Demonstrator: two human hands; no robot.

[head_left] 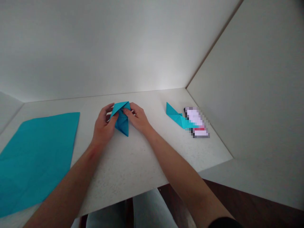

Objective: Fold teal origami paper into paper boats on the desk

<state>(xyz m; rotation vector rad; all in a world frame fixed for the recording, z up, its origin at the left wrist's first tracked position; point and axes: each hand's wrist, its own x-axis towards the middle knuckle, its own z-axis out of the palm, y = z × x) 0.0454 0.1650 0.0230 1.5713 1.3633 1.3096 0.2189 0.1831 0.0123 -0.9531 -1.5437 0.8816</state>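
Between my two hands is a piece of folded blue paper point(123, 122), with creased flaps and a point that hangs toward me. My left hand point(104, 122) grips its left side, thumb in front and fingers behind. On the other side my right hand point(137, 116) holds the upper right edge, its thumb pressed into the opening between the flaps. The fingertips behind the paper are partly hidden. To the right lies a second folded blue paper piece point(175, 117), long and pointed, shaped like a boat.
A large blue sheet point(40, 152) lies flat at the left of the white table point(123, 167). A blurred-out phone-like object point(197, 118) touches or underlies the folded piece's right end. White walls point(118, 47) enclose the table's back and right side.
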